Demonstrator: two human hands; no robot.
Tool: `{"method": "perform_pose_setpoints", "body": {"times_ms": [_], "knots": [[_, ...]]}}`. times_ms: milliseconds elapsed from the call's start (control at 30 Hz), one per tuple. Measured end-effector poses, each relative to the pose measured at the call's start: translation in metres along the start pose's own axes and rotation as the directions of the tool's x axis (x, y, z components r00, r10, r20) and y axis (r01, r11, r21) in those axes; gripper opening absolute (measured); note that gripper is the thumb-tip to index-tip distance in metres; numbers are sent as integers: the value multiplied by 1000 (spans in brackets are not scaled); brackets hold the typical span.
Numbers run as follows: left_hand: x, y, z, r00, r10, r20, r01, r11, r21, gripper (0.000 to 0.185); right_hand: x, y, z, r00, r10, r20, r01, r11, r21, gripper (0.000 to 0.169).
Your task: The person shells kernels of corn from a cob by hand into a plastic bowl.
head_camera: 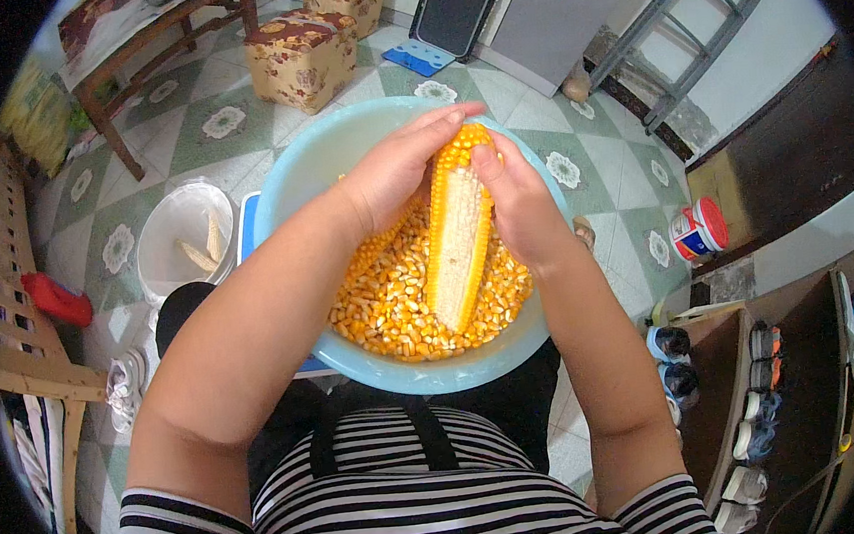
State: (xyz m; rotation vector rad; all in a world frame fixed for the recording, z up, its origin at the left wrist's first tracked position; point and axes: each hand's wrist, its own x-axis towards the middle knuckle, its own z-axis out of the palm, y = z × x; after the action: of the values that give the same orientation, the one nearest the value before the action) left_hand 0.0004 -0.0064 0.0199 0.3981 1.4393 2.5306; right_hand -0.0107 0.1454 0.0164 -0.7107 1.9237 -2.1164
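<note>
An ear of dried yellow corn (460,245) is held between my two hands over a light blue plastic basin (436,383). Part of its facing side is bare cob, with kernels along the edges and at the far end. My left hand (407,163) curves round the ear's far left side, fingers partly hidden behind it. My right hand (523,203) grips the far right side, its thumb pressed on the kernels. Loose corn kernels (392,307) cover the basin's bottom. Another ear of corn (381,252) lies among them, partly under my left forearm.
At the left a lined waste bin (158,243) holds bare corn cobs (200,253). A red bottle (59,299) and white shoes (127,388) are beyond it. Patterned stools (303,62) stand ahead. A lidded bucket (697,230) and a shoe rack (730,386) are at the right.
</note>
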Motion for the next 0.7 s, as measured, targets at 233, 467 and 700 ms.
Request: {"method": "perform_pose_setpoints", "body": {"times_ms": [233,467,700], "knots": [[0,5,0,999,16,51,-14,999,-33,35,-6,-10,7,999,45,13,-46,995,91,39],[1,1,-5,1000,24,4,-24,1000,2,33,5,-22,19,999,-17,-36,7,969,-245,32],[1,1,1,998,46,-30,-47,999,-13,34,3,-9,7,998,-55,33,60,978,-200,36]]}}
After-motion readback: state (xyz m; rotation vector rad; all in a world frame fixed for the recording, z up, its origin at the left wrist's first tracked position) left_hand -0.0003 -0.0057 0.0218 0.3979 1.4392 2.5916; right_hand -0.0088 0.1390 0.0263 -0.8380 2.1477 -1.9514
